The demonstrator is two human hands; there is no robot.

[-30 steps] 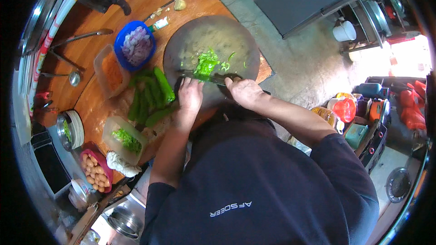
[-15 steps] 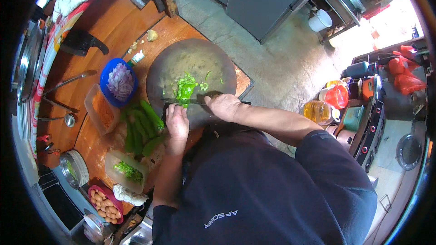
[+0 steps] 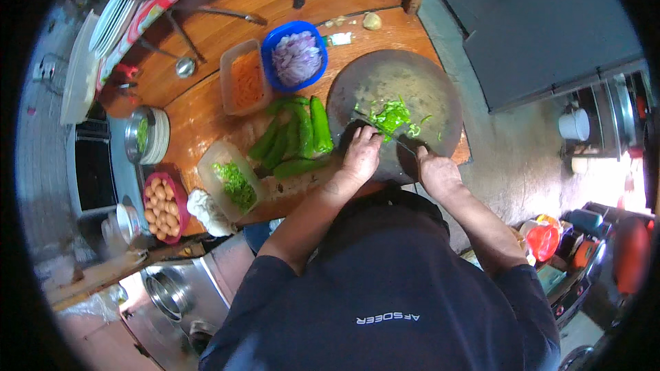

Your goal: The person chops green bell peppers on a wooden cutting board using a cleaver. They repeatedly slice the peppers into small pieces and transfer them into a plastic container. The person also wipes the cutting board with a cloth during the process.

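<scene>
On a round, dark-edged chopping board (image 3: 430,86) lies a small heap of sliced green pepper (image 3: 392,115). My right hand (image 3: 440,174) is closed round the handle end of a knife (image 3: 399,141), whose thin blade slants up and left along the heap's near side. Beside the blade's far end is my left hand (image 3: 362,155), fingers bent and close together, tips at the blade. What lies under those fingertips is hidden. Several whole long green peppers (image 3: 321,126) rest on the wooden table just left of the board.
Left of the board stand a blue bowl (image 3: 282,82) of sliced purple onion, a plastic tub (image 3: 229,93) of orange shreds and another tub (image 3: 208,173) of chopped greens. A pink bowl (image 3: 181,199) of eggs sits by the table's edge. Grey cabinets (image 3: 543,34) stand to the right.
The whole view has turned, so the board and table now appear farther right. The blade now slants across the board instead of lying nearly level. Both hands stay at the knife and heap.
</scene>
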